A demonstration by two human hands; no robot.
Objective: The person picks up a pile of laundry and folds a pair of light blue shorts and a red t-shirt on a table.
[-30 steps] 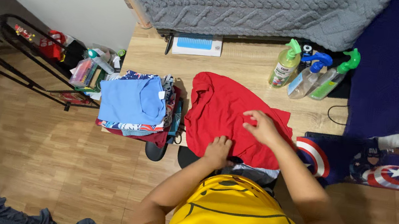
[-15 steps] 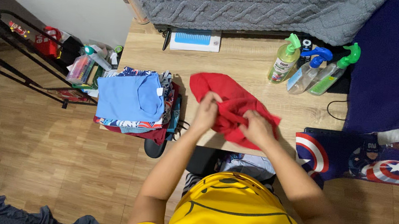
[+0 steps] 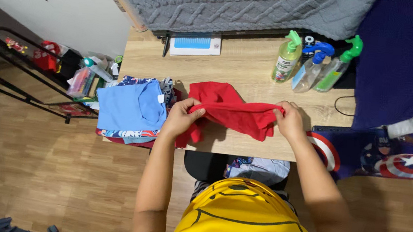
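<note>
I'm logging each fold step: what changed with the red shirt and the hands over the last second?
The red shirt lay spread flat on the desk; it was gathered up, and now the left hand and right hand have moved apart, gripping its ends and stretching it sideways. The folded pile and the spray bottles stayed put.

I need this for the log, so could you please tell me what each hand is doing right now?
Left hand: closed, gripping one end of the red garment.
Right hand: closed, gripping its other end.

red shirt (image 3: 232, 112): soft matt cloth | table (image 3: 242, 71): pale matt wood grain | spray bottles (image 3: 314, 65): glossy plastic
</note>
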